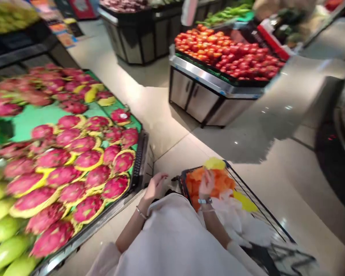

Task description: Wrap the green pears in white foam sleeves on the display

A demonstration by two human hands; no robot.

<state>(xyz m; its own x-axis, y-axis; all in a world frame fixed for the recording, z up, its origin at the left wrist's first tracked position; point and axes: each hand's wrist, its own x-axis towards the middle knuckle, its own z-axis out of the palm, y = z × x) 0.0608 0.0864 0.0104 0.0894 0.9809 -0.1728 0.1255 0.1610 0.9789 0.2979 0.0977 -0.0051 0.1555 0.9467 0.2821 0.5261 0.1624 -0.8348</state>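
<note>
A: Obscured?
B: Part of the cart [276, 220], by the white garment [172, 237]; blur throughout.
A: Hands?
B: Left hand [156, 187] hung loosely spread beside it; right hand [207, 183] blurred, grip indeterminable, was over orange material [222, 181] inside.

Across the pale floor [163, 115] I see a metal-sided stand [194, 97]; on it, orange-red tomatoes [201, 44] heaped beside redder fruit [244, 59]. Greens [224, 16] lie behind; a red box [274, 42] sits alongside, contents blurred. Second stand [133, 40], farther back: purplish produce [123, 5], kind unclear. Far left, blurred yellow fruit [11, 17]. Near left corner: green fruit [10, 253], glossy, packed together.
</note>
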